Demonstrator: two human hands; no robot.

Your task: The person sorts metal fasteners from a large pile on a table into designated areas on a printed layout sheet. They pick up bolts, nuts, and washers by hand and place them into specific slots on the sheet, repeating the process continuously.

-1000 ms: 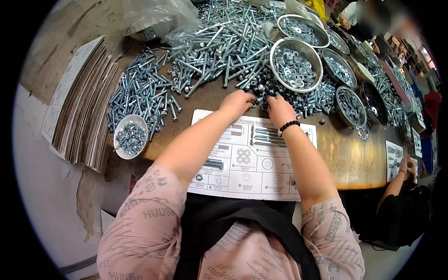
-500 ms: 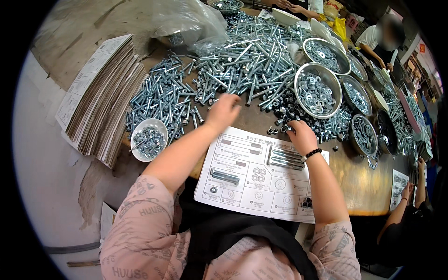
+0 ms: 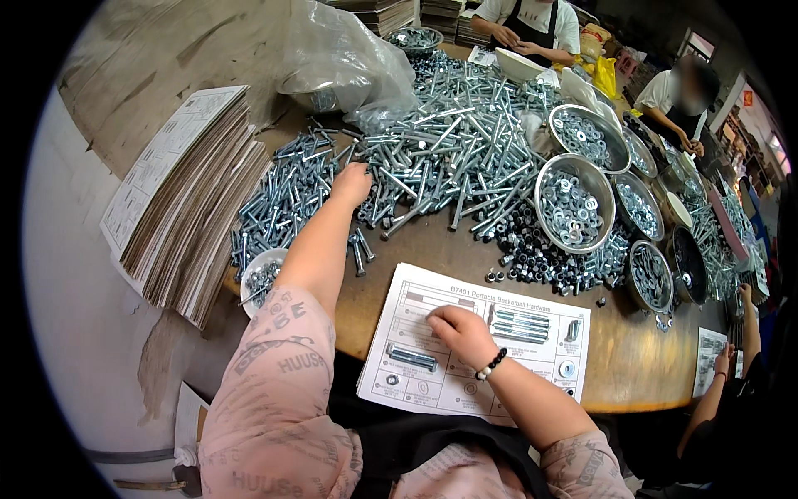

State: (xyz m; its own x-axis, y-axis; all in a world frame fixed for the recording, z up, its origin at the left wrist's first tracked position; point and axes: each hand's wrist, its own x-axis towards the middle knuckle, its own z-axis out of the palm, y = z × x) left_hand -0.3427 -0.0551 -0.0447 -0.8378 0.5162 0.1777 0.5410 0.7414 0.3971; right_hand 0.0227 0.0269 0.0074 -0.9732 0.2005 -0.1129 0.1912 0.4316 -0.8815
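Beyond the far-left corner of the printed sheet (image 3: 418,277), the left hand (image 3: 353,185) is at the loose bolts (image 3: 293,181), fingertips hidden. Over the sheet, the right hand (image 3: 467,334) has curled fingers; whether either pinches anything, I cannot tell.

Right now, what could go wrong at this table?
Short bolts and long bolts lie close around the left hand, so lengths could get mixed up. The right hand, over the printed sheet, could nudge the loose bolts on it. The white bowl by the left arm might get knocked.
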